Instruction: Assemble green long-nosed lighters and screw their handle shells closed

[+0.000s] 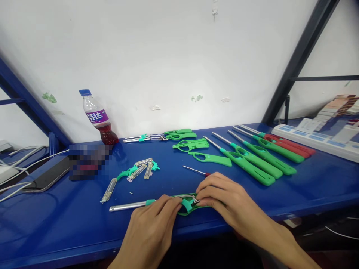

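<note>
A long-nosed gas lighter (127,206) lies near the table's front edge, its metal tube pointing left and its green handle opened so the inside shows. My left hand (153,224) grips it around the front of the handle, fingertips against the teal trigger (187,206). Closed fingers of my right hand (224,196) press at the inside of the handle, beside a thin bent wire (193,198); the rear of the handle is partly hidden under this hand. Just beyond my right hand lies a screwdriver (195,170) with a red handle, partly covered.
Clear fuel tanks (138,172) with teal triggers lie left of centre. Green shell halves (211,158) and metal tubes (134,139) are farther back. Several assembled lighters (252,168) lie right, by a white power strip (316,140). A bottle (97,116) and phone (50,173) are left.
</note>
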A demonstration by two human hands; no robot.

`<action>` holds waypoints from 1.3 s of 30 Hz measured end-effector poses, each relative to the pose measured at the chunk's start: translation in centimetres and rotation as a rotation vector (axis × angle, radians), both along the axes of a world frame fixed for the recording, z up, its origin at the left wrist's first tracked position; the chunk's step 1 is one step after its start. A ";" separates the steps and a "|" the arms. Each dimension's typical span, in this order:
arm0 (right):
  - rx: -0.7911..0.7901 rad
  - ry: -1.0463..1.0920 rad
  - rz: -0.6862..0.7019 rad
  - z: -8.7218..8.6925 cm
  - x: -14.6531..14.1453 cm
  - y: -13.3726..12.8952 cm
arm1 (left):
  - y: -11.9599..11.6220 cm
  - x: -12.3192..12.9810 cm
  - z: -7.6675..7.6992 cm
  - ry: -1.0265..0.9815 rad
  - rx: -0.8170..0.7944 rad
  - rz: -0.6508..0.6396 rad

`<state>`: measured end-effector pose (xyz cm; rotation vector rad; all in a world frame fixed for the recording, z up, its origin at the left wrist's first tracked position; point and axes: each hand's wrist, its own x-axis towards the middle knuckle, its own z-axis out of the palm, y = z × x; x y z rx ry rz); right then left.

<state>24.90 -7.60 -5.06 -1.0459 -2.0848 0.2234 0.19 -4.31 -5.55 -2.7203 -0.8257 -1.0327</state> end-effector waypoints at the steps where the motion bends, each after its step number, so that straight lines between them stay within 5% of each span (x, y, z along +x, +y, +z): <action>1: -0.011 0.004 0.009 0.0 0.0 0.0 | 0.0 0.0 0.0 -0.001 0.002 0.005; 18: -0.049 -0.070 -0.041 -0.3 -0.1 -0.5 | 0.0 0.1 -0.1 -0.093 -0.067 0.064; 39: -0.069 -0.054 -0.062 -0.5 -0.4 -0.7 | 1.2 0.0 0.3 0.014 -0.011 -0.008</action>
